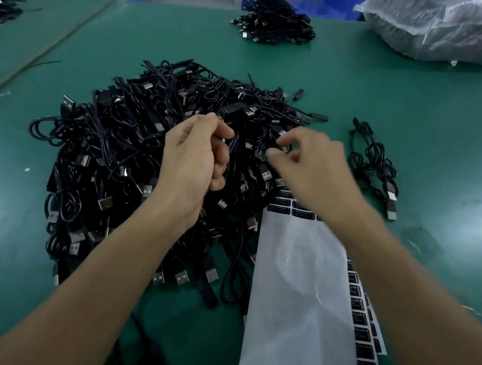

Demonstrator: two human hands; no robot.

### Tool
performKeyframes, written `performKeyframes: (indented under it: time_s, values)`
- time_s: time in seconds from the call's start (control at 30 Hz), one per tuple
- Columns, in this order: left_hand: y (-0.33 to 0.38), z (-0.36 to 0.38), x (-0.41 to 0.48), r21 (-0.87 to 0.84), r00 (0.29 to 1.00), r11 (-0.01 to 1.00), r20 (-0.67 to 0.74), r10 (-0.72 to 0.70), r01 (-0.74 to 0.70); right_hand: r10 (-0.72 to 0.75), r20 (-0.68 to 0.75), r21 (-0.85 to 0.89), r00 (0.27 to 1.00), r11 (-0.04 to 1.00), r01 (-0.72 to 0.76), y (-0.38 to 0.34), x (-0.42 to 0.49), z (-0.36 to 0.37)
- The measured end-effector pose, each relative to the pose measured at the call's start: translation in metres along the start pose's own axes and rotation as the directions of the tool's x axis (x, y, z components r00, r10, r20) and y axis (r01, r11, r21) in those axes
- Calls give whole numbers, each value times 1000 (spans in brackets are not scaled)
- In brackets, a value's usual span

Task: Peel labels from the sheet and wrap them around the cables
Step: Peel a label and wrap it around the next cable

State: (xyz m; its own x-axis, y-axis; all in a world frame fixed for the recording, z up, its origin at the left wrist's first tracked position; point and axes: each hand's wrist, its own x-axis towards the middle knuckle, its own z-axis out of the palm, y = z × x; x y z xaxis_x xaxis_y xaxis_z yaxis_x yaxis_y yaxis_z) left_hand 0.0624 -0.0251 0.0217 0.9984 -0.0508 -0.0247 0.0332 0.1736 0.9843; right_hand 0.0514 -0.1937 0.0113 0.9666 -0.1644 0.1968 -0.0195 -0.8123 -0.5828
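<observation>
Nearest: label sheet (305,291) lay flat on the green table (434,118), running from the bottom edge up to the near right side of the big cable pile (110,146). Its middle was bare white backing. Black labels (362,335) remained along its right edge and at its far end, partly under the right forearm.

Both hands were over the pile. Left hand (195,157): fingers curled round a black cable (235,142) at the top of the heap. Right hand (309,165): thumb and forefinger drawn close together, motion-blurred; could not tell whether anything was pinched.

Right of the pile, apart from it: small cable bundle (374,162). Farther back: second cable heap (274,20). Far right corner: clear plastic bag (443,25), filled.
</observation>
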Motion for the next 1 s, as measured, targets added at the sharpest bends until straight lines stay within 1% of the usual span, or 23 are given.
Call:
performKeyframes:
  time_s: [0.07, 0.13, 0.2, 0.27, 0.33, 0.43, 0.53, 0.6, 0.7, 0.73, 0.8, 0.87, 0.93, 0.97, 1.0]
  values:
    - [-1, 0, 0, 7, 1000, 1000, -1, -3, 3, 41, -23, -55, 999, 998, -42, -7, -3, 16]
    - [-1, 0, 0, 9, 1000, 1000, 1, -1, 1, 83, -65, -50, 994, 995, -86, -10, 1, 24]
    - [-1, -1, 1, 7, 1000, 1000, 3, 3, -3, 113, -63, 37, 992, 993, -111, -11, 7, 26]
    - [-1, -1, 1, 8, 1000, 1000, 3, 6, -6, 137, -54, 173, 989, 977, -126, -11, 12, 26]
    - [-2, -1, 1, 13, 1000, 1000, -2, 11, -11, 148, -70, 231, 986, 965, -129, -10, 14, 24]
    - [-2, 0, 1, 18, 1000, 1000, -8, 14, -14, 129, -121, 182, 984, 978, -105, -7, 15, 25]
    - [-2, -1, 1, 10, 1000, 1000, -10, 8, -8, 46, -198, 47, 979, 998, -37, -13, 25, 24]
    - [-2, -1, 1, 15, 1000, 1000, -4, 4, -3, 58, -148, -32, 987, 997, -64, -17, 39, 23]
    - [-2, -2, 1, 23, 1000, 1000, 1, 6, -6, 199, -2, -61, 980, 978, -199, -17, 58, 23]
    - [-2, -2, 1, 25, 1000, 1000, 2, 5, -5, 221, 12, -52, 975, 974, -220, -17, 59, 23]
    - [-2, -1, 1, 26, 1000, 1000, 2, 4, -4, 199, -41, -12, 979, 980, -200, -15, 60, 24]
    - [-2, -1, 0, 30, 1000, 1000, 1, 6, -6, 197, -81, 68, 977, 979, -191, -14, 61, 24]
    - [-2, -2, 0, 36, 1000, 999, 5, 7, -7, 229, -42, 165, 972, 961, -220, -14, 63, 21]
    - [-2, -2, 0, 35, 1000, 999, 6, 5, -6, 249, -20, 177, 968, 954, -241, -13, 64, 20]
    - [-2, -2, -1, 35, 1000, 999, 8, 4, -5, 274, -11, 147, 962, 952, -269, -11, 65, 19]
